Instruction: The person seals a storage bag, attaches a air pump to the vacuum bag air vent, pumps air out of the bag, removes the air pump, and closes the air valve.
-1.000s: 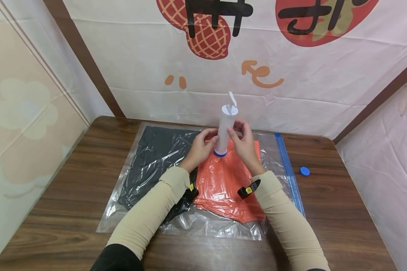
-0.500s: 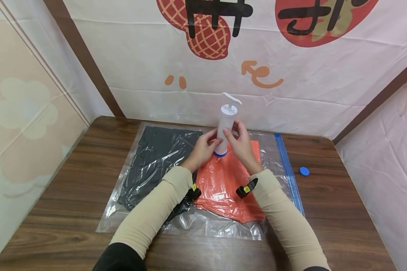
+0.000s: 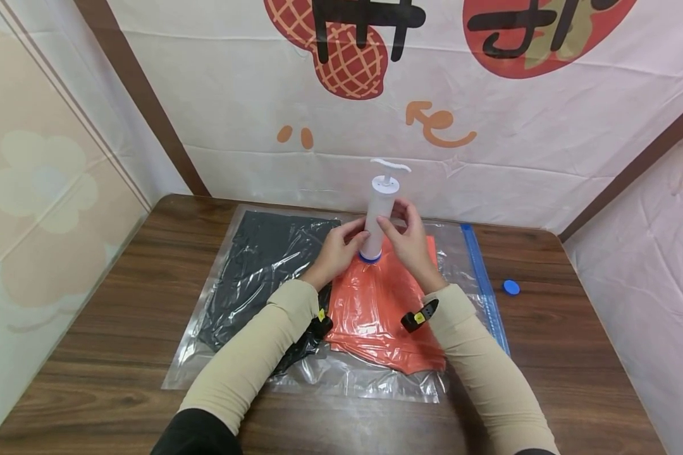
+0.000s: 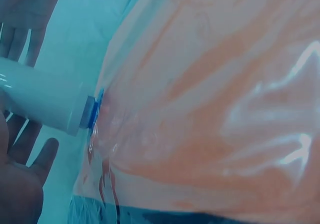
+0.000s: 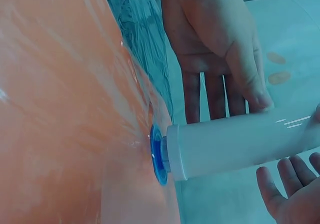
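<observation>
A white hand pump (image 3: 379,215) with a T-shaped handle (image 3: 391,165) stands nearly upright on the blue valve (image 5: 158,154) of a clear vacuum storage bag (image 3: 370,390). My left hand (image 3: 332,253) holds the lower barrel from the left, its thumb along the side and its fingers behind. Higher up, my right hand (image 3: 411,243) grips the barrel from the right between thumb and fingers. Inside the bag lie a folded orange garment (image 3: 370,309) under the pump and a folded black garment (image 3: 262,265) to its left. Parts of the fingers are hidden behind the barrel.
On the wooden table (image 3: 558,354), a small blue cap (image 3: 511,287) lies right of the bag. A blue zip strip (image 3: 484,284) runs along the bag's right edge. A printed fabric backdrop (image 3: 227,126) rises close behind the table.
The pump's handle has turned about the barrel and now points sideways, with both hands on the barrel. The hands shifted slightly; the bag and cap stayed put.
</observation>
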`<act>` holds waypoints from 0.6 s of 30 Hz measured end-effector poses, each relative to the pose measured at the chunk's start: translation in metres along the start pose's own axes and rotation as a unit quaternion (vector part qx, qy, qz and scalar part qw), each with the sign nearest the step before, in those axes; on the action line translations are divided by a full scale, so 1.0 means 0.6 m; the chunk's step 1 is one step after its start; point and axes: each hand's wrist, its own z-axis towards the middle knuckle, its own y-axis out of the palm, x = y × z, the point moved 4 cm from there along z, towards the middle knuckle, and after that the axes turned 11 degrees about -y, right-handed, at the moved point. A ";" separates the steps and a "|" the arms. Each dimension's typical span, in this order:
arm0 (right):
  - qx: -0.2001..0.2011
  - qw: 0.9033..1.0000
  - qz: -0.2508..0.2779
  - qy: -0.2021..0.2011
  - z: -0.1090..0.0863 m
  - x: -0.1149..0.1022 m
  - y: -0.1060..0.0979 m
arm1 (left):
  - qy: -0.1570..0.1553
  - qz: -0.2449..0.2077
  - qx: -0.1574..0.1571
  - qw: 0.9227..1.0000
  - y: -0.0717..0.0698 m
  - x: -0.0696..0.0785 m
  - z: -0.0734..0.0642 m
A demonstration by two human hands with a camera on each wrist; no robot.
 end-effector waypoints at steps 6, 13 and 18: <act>-0.010 1.000 -0.024 0.015 -0.007 -0.044 -0.007 | 0.003 -0.011 0.025 1.000 -0.007 -0.001 -0.002; -0.035 0.999 -0.023 0.024 -0.010 -0.038 -0.006 | -0.011 -0.020 0.029 0.999 -0.003 -0.005 0.003; -0.036 0.999 -0.004 0.003 -0.007 0.004 -0.004 | -0.017 -0.030 0.022 0.999 0.001 -0.009 0.006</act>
